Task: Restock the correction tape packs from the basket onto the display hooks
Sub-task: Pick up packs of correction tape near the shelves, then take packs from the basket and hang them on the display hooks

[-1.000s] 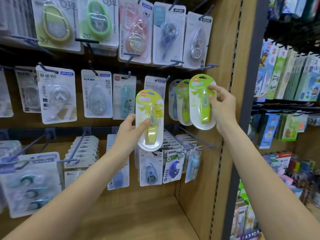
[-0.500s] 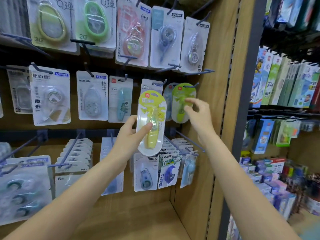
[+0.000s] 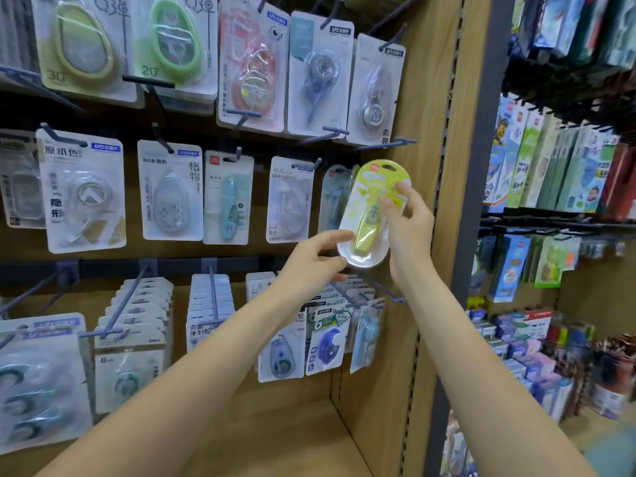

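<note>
A yellow-green correction tape pack [image 3: 370, 215] is held up in front of the right end of the middle hook row. My right hand [image 3: 407, 225] pinches its right side with thumb and fingertips. My left hand [image 3: 315, 261] grips its lower left edge, thumb on the front. Behind it, more packs of the same shape [image 3: 334, 197] hang on a hook. The pack's hang hole [image 3: 389, 165] is free of any hook. The basket is out of view.
Rows of other correction tape packs [image 3: 172, 191] hang on grey hooks above, left and below. A bare hook [image 3: 389, 292] juts out under my hands. A wooden side panel [image 3: 433, 132] stands right, a wooden shelf [image 3: 275, 442] below, and stationery racks [image 3: 557, 166] beyond.
My right hand left the green pack hanging on the hook and took hold of the yellow-green pack. My left hand carried that pack rightward and slid down to its lower edge.
</note>
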Tool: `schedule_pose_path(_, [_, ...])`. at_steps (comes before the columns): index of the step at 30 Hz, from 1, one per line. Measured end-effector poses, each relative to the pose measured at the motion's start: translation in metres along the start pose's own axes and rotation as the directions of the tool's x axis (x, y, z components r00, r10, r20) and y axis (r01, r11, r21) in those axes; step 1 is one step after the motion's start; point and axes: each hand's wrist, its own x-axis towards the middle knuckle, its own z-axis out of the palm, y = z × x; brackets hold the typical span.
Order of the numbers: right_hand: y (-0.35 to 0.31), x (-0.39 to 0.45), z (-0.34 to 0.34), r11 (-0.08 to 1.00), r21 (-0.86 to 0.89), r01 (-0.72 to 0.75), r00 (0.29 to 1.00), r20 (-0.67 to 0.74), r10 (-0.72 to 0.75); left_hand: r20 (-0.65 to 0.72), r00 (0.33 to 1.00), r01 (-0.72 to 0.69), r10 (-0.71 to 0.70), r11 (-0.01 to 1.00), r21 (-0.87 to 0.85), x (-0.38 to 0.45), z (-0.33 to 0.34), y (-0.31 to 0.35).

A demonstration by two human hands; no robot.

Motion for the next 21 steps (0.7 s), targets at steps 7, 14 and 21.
schedule_pose_path(7, [0.005,0.013,-0.01,0.987,-0.162,-0.022,0.993,0.109,0.04,0.08,0.997,0.007,-0.019,0.99,0.142,0.005,0.006,-0.007])
schedule_pose_path(14, [0.002,0.052,0.016,0.729,-0.678,0.1,0.932,0.321,0.171,-0.104,0.994,0.01,0.023,0.953,0.303,0.001,-0.015,-0.023])
schedule_pose_path(21, [0.01,-0.018,0.013,0.713,-0.641,0.285,0.958,0.214,-0.19,-0.425,0.888,-0.043,0.176,0.951,0.305,-0.029,-0.055,-0.037])
